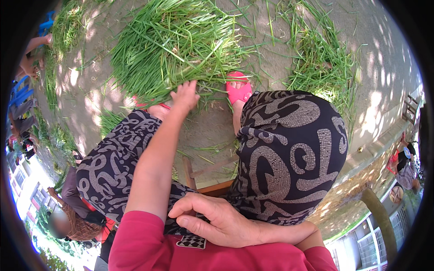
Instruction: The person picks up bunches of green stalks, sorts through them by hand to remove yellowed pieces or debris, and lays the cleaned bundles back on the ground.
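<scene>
A large heap of long green grass-like stalks (176, 44) lies on the ground before my feet. My left hand (185, 96) reaches down to the heap's near edge between my feet, its fingertips at the stalks; whether it grips any is hidden. Near my waist rests my right hand (217, 220), held in front of my red shirt, fingers loosely curled and nothing seen in it. A pink sandal (239, 88) is on my right foot, beside the heap. The other sandal is partly covered by stalks.
Another pile of green stalks (320, 64) lies to the right. More stalks (66, 30) are strewn at the left. I sit on a low wooden seat (217, 187). People sit at the left, one near my left side (83, 223). A concrete kerb (369, 152) and a tree trunk (379, 216) stand right.
</scene>
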The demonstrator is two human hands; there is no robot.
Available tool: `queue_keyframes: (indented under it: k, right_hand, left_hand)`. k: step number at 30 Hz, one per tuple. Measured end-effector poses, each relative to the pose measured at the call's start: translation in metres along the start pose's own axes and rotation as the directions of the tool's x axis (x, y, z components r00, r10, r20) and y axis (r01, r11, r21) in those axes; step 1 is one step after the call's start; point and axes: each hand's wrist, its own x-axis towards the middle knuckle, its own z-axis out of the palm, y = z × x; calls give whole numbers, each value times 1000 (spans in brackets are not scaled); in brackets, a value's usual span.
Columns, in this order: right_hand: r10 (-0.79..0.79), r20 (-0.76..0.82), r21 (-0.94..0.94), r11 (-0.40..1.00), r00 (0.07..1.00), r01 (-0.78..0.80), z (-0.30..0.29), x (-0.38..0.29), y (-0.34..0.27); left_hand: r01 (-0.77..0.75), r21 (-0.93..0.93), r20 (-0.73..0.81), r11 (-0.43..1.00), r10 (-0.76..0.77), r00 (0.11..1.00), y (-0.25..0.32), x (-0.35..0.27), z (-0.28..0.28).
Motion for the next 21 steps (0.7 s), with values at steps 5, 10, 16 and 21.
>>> queue_keyframes:
  k: [5, 10, 16, 21]
  right_hand:
    - [-58, -42, -35, 998, 997, 56, 4, 3, 7]
    - [-56, -48, -51, 997, 997, 54, 3, 3, 5]
    - [-46, -36, -33, 998, 998, 45, 4, 3, 2]
    - [-43, -31, -34, 999, 999, 42, 3, 5, 2]
  left_hand:
    - [-48, 74, -72, 996, 54, 996, -21, 16, -26]
    - [-10, 172, -35, 985, 17, 999, -37, 28, -53]
    - [36, 178, -79, 983, -23, 997, -45, 23, -65]
    - [-13, 250, 14, 968, 10, 1000, -8, 16, -78]
